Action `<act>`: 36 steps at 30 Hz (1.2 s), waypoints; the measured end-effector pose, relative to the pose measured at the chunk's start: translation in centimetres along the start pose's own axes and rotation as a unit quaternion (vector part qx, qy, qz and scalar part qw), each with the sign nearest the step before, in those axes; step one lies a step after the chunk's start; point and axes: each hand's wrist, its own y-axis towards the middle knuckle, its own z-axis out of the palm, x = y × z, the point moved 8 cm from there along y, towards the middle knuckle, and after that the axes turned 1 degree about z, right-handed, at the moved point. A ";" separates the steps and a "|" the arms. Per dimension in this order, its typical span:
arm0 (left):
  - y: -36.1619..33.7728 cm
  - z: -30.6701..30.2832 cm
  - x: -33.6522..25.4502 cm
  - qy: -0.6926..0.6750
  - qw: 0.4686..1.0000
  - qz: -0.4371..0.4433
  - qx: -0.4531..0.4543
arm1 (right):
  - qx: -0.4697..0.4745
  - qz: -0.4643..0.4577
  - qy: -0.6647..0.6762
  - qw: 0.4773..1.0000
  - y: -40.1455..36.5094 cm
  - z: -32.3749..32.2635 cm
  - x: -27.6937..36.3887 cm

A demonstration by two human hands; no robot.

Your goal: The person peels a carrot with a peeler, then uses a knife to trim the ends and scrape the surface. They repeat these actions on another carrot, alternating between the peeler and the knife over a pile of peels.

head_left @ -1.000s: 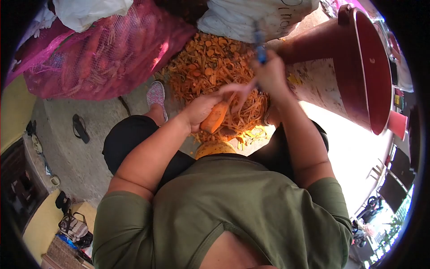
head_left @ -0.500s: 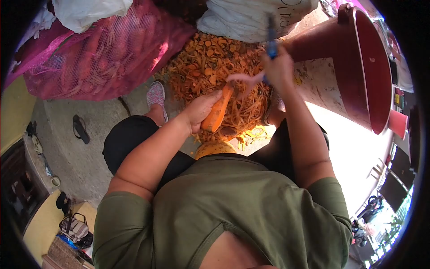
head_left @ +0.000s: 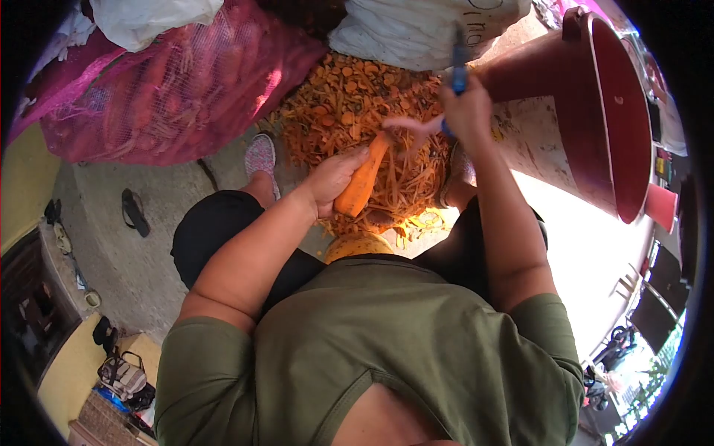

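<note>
My left hand (head_left: 334, 182) is wrapped round the thick end of an orange carrot (head_left: 362, 183), which tilts up and away from me over the peelings. A pink Y-shaped peeler (head_left: 413, 126) is in my closed right hand (head_left: 467, 111), its head close by the carrot's far tip. From the same fist a blue handle (head_left: 460, 79) sticks out, with a dark, blurred end pointing away from me. Below both hands, a heap of carrot peelings and cut ends (head_left: 357, 100) covers the ground between my feet.
At upper left lies a pink mesh sack (head_left: 163, 97) full of carrots. A white sack (head_left: 401, 33) stands behind the heap. The big dark red bucket (head_left: 587, 111) leans in at right, and a flip-flop (head_left: 134, 213) lies on the concrete at left.
My right hand has shifted slightly to the right, with the peeler still at the carrot's tip. The carrot's upper side now looks smoother and brighter orange. My left hand has barely moved.
</note>
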 end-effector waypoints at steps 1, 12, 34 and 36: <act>0.1 -0.3 0.0 0.007 1.000 0.005 -0.009 | 0.005 0.022 0.005 1.000 0.3 -0.6 0.0; -0.6 1.3 -0.7 0.071 0.997 0.042 0.009 | 0.100 0.053 0.086 0.990 -2.2 2.9 1.0; -0.4 0.2 -0.4 0.081 0.996 -0.004 -0.049 | 0.041 0.008 0.033 0.999 -1.0 0.3 0.9; -0.3 0.2 -0.1 0.087 0.996 -0.008 -0.009 | 0.010 0.057 0.047 0.997 1.1 -0.6 -1.5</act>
